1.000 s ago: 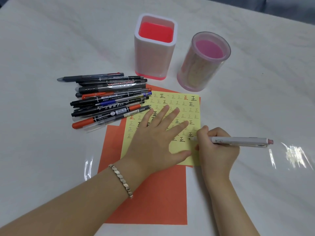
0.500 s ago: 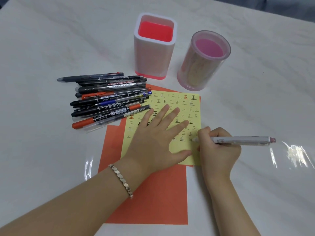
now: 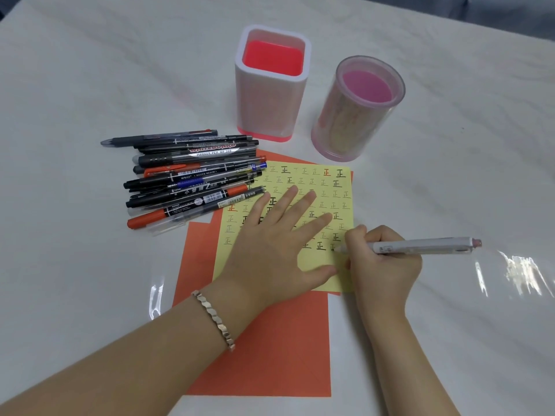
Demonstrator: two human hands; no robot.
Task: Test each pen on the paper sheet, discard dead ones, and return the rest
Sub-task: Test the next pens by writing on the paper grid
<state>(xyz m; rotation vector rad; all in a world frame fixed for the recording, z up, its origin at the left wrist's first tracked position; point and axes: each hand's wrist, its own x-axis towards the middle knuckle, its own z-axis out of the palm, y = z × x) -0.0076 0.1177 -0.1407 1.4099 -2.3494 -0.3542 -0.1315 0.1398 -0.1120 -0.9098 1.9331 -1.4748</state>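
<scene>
Head view: right hand (image 3: 381,265) grip around white pen (image 3: 420,245), left hand (image 3: 270,244) flat on yellow sheet (image 3: 333,193) beside pen pile (image 3: 192,181).

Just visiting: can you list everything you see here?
table: one, white, beneath all
square holder: one, white and red, far centre
round holder: one, clear pink, right of it
orange paper: count unclear, orange, near centre
yellow sheet: one, yellow, on orange paper
pen pile: about a dozen, mostly black, left of yellow sheet
white pen: one, white, tip on yellow sheet
bracelet: one, metallic, left wrist
left hand: flat on yellow sheet
right hand: grips white pen
</scene>
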